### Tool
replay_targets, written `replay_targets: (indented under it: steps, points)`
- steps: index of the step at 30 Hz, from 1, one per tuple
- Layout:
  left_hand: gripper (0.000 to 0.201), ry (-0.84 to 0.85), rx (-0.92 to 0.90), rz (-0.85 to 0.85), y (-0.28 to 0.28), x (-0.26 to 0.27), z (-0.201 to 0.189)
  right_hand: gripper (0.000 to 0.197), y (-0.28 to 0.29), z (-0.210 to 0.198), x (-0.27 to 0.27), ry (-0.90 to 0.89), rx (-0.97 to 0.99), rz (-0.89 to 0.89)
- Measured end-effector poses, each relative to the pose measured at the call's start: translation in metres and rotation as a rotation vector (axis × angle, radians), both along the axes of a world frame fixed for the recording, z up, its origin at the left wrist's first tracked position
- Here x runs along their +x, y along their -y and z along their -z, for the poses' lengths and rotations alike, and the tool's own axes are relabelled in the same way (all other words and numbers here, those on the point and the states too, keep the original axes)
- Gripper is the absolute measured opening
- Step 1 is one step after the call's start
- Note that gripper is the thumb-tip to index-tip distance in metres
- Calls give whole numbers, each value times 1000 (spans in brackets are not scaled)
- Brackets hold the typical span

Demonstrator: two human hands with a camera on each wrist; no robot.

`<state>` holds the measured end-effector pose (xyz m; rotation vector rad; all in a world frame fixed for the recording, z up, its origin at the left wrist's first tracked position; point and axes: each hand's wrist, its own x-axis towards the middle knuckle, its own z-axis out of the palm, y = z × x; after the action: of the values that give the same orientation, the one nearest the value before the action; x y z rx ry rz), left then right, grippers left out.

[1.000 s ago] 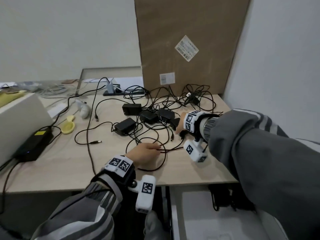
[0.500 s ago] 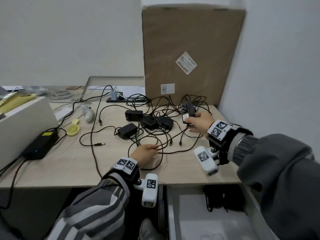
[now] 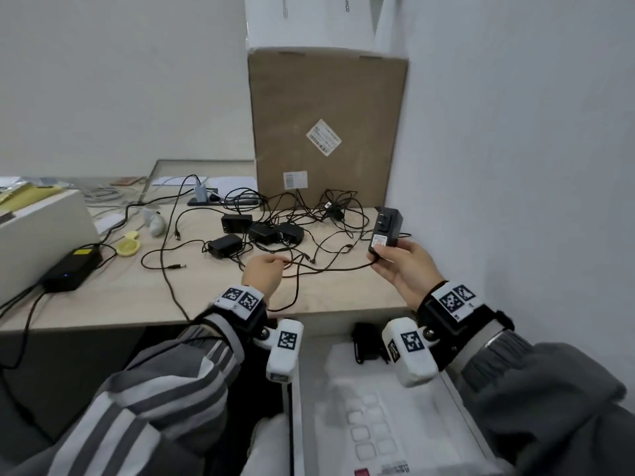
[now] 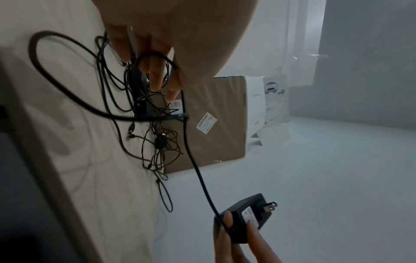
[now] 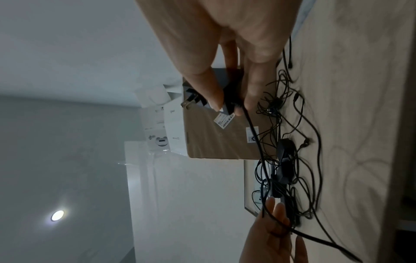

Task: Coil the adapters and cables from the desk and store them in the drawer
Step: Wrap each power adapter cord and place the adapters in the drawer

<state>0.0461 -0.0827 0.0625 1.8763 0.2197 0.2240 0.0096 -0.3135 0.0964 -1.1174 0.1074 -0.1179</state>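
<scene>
Open drawer (image 3: 457, 400) nearest below desk (image 3: 103, 297) edge, left hand (image 3: 263, 274) fingers curled, pinching cable (image 3: 330, 268) above desk, right hand (image 3: 403, 269) gripping adapter (image 3: 386, 230) raised off desk, prongs up, remaining adapters (image 3: 261, 233) tangled mid-desk, box (image 3: 326, 132) behind.

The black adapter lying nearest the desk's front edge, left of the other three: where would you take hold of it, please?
Probably by the adapter body's two long sides, coming from above and the front. It lies flat on the desk with its block clear on the near side, while its cable and the tangle crowd its right and rear. The left hand is nearest but holds a cable.
</scene>
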Motion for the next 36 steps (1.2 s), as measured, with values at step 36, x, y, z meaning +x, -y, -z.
replay_targets:
  steps: [36]
  points:
    - [32,-152,-737,444,93,-36,6,51,1,47,-16,201,-582,-56]
